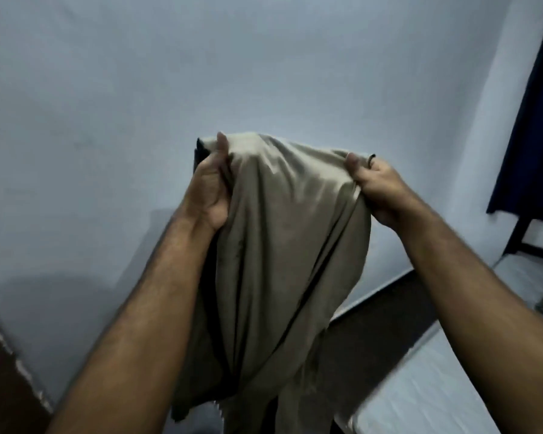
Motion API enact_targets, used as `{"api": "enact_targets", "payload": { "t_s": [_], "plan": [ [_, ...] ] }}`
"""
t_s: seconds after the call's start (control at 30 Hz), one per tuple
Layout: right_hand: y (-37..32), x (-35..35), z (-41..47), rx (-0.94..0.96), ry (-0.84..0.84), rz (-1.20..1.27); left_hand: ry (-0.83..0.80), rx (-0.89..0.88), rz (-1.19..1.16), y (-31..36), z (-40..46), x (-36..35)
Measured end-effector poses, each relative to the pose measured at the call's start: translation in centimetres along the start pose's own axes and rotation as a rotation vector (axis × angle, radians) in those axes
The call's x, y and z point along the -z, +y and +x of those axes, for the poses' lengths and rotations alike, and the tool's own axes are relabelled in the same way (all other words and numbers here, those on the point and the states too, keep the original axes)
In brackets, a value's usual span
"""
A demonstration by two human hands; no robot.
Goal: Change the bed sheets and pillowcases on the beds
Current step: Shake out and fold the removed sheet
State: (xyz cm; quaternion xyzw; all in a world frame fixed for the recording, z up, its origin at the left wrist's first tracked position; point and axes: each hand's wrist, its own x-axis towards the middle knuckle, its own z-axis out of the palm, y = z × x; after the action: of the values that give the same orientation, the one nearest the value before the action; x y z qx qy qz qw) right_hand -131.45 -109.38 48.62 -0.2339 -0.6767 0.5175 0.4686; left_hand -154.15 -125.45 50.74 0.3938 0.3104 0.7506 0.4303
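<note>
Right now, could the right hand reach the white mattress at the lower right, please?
Probably not yet: the right hand grips the beige pillowcase raised well above the mattress, as does the left hand.

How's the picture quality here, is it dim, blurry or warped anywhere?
Head view: dim, bluish light; a soft shadow falls on the wall at lower left; the forearms smear with motion blur near the bottom edge; the wide lens bends the bed edge; both hands and the khaki pillowcase stay fairly sharp.

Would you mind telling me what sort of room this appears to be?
Most likely a plain bedroom or dormitory room: a white-sheeted mattress lies low on the right, a dark bed frame stands by the wall, and both hands hold up a khaki pillowcase over something dark.
</note>
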Motion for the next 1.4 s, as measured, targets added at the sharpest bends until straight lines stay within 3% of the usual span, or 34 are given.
{"api": "enact_targets", "payload": {
  "t_s": [0.07,0.13,0.2,0.23,0.3,0.37,0.47,0.5,0.57,0.63,0.7,0.77,0.83,0.9,0.97,1.03,1.07,1.1,1.17,1.2,1.23,1.27,1.4],
  "plan": [
    [-3.7,-0.3,1.7,0.095,0.068,0.121,-0.082,-0.028,0.179,0.8,0.4,-1.1],
    [-5.1,-0.7,2.7,0.053,-0.015,-0.215,-0.133,0.032,0.401,0.6,0.3,-2.1],
    [-5.8,-0.2,4.0,-0.037,-0.133,-0.598,-0.053,-0.029,0.446,1.3,0.9,-2.7],
    [-6.8,0.3,5.0,-0.028,-0.102,-0.55,-0.004,-0.074,0.42,2.5,1.8,-2.7],
    [-10.2,0.8,5.7,0.043,0.035,-0.199,0.037,-0.108,0.328,6.0,3.1,-3.1],
    [-11.9,0.1,5.9,0.103,0.058,-0.09,0.016,-0.072,0.288,8.8,4.0,-3.5],
    [-12.2,-0.7,6.0,0.004,-0.11,-0.555,0.006,-0.038,0.536,9.4,4.8,-3.6],
    [-12.5,-0.4,6.3,-0.032,-0.117,-0.603,0.022,-0.031,0.664,9.5,4.8,-3.6],
    [-14.2,0.6,6.8,0.039,0.012,-0.267,-0.047,-0.002,0.646,10.6,4.3,-4.0],
    [-15.3,0.3,6.6,0.122,-0.009,-0.065,-0.229,-0.012,0.381,12.5,3.6,-5.4],
    [-14.7,-1.1,6.0,0.093,-0.133,-0.264,-0.34,-0.012,0.243,13.4,3.2,-6.7],
    [-13.9,-1.3,6.7,0.031,-0.079,-0.36,-0.336,-0.013,0.4,12.7,3.7,-6.4],
    [-13.4,-0.5,7.7,0.004,-0.013,-0.104,-0.279,-0.071,0.557,12.0,4.0,-5.8],
    [-12.6,0.1,7.1,-0.049,-0.042,-0.049,-0.302,-0.13,0.507,12.6,4.3,-5.7],
    [-11.5,0.4,7.2,-0.093,-0.086,-0.166,-0.381,-0.15,0.386,13.6,4.1,-6.2],
    [-12.1,0.6,8.0,-0.04,-0.008,0.116,-0.391,-0.176,0.264,13.7,4.1,-6.3],
    [-12.5,0.8,8.7,-0.015,0.036,0.315,-0.366,-0.194,0.257,12.9,4.0,-6.2],
    [-12.8,0.7,9.0,0.004,0.044,0.358,-0.338,-0.179,0.326,11.9,3.9,-6.1],
    [-12.3,-0.3,7.4,-0.024,-0.003,-0.006,-0.307,-0.042,0.539,9.4,2.9,-5.6],
    [-11.2,-0.3,7.0,-0.058,-0.041,-0.27,-0.295,0.014,0.577,8.6,2.5,-5.0],
    [-10.1,0.1,6.8,-0.093,-0.061,-0.377,-0.266,0.02,0.558,8.1,2.3,-4.5],
    [-9.6,0.7,6.6,-0.127,-0.067,-0.304,-0.231,-0.011,0.5,8.1,2.1,-4.2],
    [-8.4,2.3,5.6,-0.042,-0.156,0.491,-0.168,-0.117,0.237,8.6,0.8,-4.5]
  ]
}}
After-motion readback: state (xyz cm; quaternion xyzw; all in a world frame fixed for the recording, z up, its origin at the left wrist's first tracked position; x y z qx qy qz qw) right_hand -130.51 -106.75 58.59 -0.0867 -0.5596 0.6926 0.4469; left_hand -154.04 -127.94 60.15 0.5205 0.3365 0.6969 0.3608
